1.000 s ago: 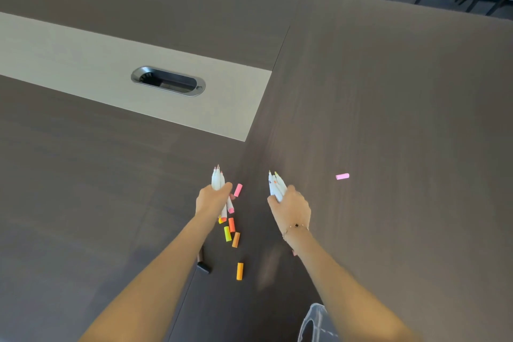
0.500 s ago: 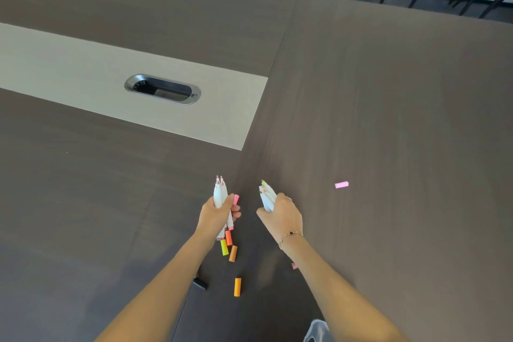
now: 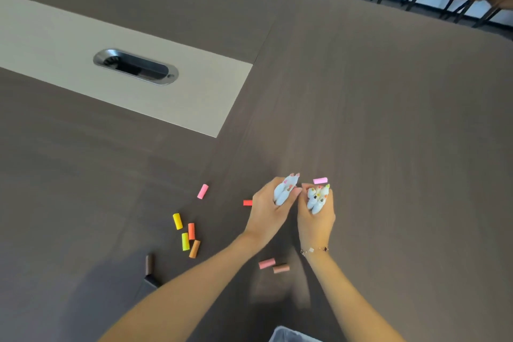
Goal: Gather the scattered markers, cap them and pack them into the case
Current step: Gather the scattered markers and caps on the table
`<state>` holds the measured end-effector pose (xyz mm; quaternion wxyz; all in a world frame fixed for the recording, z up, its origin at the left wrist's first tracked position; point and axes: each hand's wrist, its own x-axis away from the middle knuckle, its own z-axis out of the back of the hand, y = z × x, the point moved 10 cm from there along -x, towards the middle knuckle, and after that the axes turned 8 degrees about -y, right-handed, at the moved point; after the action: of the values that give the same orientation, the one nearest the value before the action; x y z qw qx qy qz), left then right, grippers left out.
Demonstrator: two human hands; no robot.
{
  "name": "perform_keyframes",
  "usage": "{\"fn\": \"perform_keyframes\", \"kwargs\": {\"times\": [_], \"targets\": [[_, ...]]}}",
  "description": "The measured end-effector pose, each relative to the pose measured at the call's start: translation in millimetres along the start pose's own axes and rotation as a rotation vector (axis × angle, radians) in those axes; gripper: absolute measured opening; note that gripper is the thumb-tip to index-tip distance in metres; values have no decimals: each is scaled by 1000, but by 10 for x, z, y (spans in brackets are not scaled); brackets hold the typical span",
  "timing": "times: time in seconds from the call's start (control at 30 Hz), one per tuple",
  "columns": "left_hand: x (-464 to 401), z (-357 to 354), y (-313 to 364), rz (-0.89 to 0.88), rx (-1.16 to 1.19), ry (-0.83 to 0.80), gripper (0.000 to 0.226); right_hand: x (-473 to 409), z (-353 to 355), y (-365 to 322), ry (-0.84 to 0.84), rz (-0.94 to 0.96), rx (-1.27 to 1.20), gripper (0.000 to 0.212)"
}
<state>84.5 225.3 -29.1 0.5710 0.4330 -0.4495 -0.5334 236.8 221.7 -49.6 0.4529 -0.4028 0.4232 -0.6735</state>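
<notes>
Markers [image 3: 286, 191] stand bunched inside curled fingers [image 3: 295, 192] — tips up — both hands.

I see my hands side by side on the surface [image 3: 388, 133], left hand [image 3: 270, 209] beside right hand [image 3: 316, 216]. Loose caps [image 3: 191, 230] lie to their left, two caps [image 3: 273, 265] nearer between my forearms, one cap [image 3: 320, 180] just beyond.

Two bunches of uncapped white markers, tips pointing away: one bunch [image 3: 286, 189] in left hand [image 3: 270, 209] grip, bigger bunch [image 3: 317, 198] in right hand [image 3: 316, 219]. Loose caps on table [image 3: 388, 133]: pink cap [image 3: 320, 180] just beyond the right bunch, pink [image 3: 202, 191], red [image 3: 247, 203], yellow/orange cluster [image 3: 187, 236] to the left, brown [image 3: 149, 264], two pinkish caps [image 3: 273, 266] between the forearms. Clear case corner [image 3: 288, 336] at bottom edge.
</notes>
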Motion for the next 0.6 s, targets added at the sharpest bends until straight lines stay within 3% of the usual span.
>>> {"fn": "perform_keyframes", "kwargs": {"times": [0.3,0.47,0.6], "targets": [[-15,-308,-452,101,-17,-126,7,48,75,338,-18,-74,-41,4],[280,-47,-525,425,69,-70,13,353,25,405,-145,-261,-141,15],[943,303,-692,692,174,-162,14,1062,-131,566,-283,-534,-188,15]]}}
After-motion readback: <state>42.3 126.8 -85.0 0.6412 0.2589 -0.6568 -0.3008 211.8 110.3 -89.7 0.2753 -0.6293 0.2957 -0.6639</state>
